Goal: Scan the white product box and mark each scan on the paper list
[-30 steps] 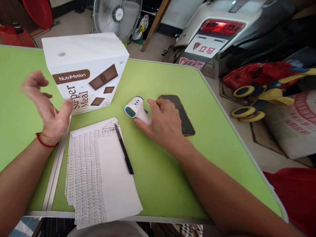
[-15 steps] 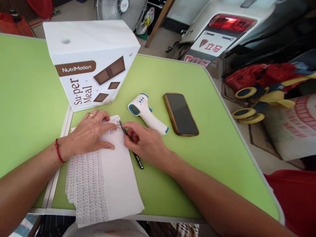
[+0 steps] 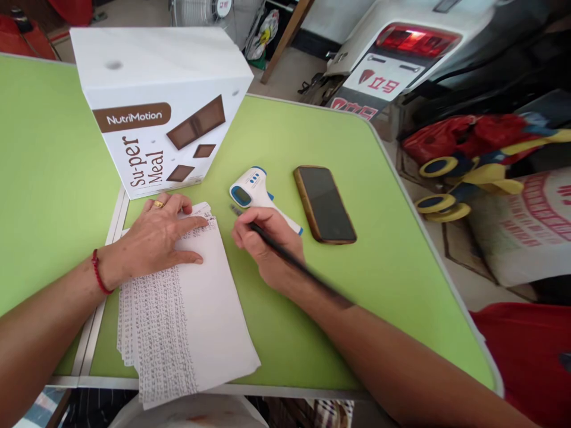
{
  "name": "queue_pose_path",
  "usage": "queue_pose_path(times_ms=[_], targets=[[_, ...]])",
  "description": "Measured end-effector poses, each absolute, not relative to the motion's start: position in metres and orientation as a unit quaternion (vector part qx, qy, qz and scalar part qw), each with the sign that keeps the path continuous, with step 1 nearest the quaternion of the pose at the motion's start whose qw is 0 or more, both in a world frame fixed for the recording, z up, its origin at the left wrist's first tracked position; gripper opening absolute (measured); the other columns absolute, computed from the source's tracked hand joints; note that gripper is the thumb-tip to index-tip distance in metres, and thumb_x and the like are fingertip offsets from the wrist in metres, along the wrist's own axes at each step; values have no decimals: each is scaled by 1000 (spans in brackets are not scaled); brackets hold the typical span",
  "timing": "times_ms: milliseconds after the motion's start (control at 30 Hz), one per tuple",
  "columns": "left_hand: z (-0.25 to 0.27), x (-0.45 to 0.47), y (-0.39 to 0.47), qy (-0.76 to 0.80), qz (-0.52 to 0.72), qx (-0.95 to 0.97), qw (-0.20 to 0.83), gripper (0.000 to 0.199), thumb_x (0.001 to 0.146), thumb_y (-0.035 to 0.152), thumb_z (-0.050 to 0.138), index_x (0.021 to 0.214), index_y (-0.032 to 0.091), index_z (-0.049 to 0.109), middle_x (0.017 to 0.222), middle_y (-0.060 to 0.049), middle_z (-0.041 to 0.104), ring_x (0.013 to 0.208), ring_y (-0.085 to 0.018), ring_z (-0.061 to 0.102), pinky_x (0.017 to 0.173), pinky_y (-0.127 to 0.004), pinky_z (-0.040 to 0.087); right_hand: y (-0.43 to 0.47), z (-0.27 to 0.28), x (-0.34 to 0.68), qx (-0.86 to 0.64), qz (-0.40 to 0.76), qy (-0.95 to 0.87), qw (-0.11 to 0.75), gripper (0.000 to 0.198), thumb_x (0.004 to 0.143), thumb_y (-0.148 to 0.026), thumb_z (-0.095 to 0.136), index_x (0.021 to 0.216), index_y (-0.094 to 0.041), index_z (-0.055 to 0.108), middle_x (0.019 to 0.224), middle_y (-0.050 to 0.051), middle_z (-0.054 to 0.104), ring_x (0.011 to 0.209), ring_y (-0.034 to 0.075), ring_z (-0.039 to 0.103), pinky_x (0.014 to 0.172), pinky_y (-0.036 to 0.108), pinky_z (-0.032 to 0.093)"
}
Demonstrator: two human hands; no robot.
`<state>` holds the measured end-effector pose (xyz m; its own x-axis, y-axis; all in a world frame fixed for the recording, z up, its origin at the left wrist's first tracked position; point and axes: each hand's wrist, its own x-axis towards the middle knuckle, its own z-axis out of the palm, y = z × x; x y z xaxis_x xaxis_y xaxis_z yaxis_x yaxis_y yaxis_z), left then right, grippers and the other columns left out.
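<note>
A stack of white paper sheets (image 3: 218, 321) lies on the green table, its left part filled with rows of small handwriting and its right part blank. My left hand (image 3: 156, 241) rests flat on the upper part of the sheets, thumb and fingers spread. It wears a gold ring and a red bracelet. Just right of the paper, my right hand (image 3: 272, 249) is closed around a black pen (image 3: 285, 254), slightly blurred. The pen's tip points up and left, apart from the paper, near a white and blue infrared thermometer (image 3: 252, 187) that the right hand partly hides.
Behind the paper stands a white NutriMotion box (image 3: 156, 137). A smartphone in a brown case (image 3: 325, 204) lies right of the thermometer. The green table (image 3: 383, 279) has a metal edge. Beyond it are a fan (image 3: 200, 12), a scooter (image 3: 401, 59) and a red chair (image 3: 526, 356).
My right hand has lifted the pen off the paper and moved right, and the pen has swung back over the forearm. My left hand keeps its place on the sheets.
</note>
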<state>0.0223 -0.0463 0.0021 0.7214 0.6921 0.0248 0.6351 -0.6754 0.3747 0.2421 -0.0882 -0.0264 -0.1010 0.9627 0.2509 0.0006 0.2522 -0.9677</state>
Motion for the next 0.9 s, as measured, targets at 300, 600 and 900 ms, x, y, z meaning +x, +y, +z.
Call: queue_pose_path(times_ms=[300,600,900], targets=[[1,22,-47,358,90,912,178,52,82,46,74,128,24,62,121,-14,50,110,-33,49,93,-50,40,-89,-23,236,-509,469,-560,456,16,78,-37,65,82,-22,65,59,-3,56,52,11,49,50,27,44],[5,26,-50,365,72,910,186,53,80,45,77,127,24,64,121,-14,50,112,-34,49,92,-50,40,-95,-23,233,-517,385,-626,439,9,72,-26,64,68,-22,56,58,-3,56,52,11,49,47,26,41],[2,24,-49,352,90,915,173,51,80,45,76,126,27,64,121,-12,51,107,-32,49,89,-46,40,-94,-28,235,-495,363,-666,424,10,78,-24,59,69,-23,56,61,-3,55,57,11,47,52,27,38]])
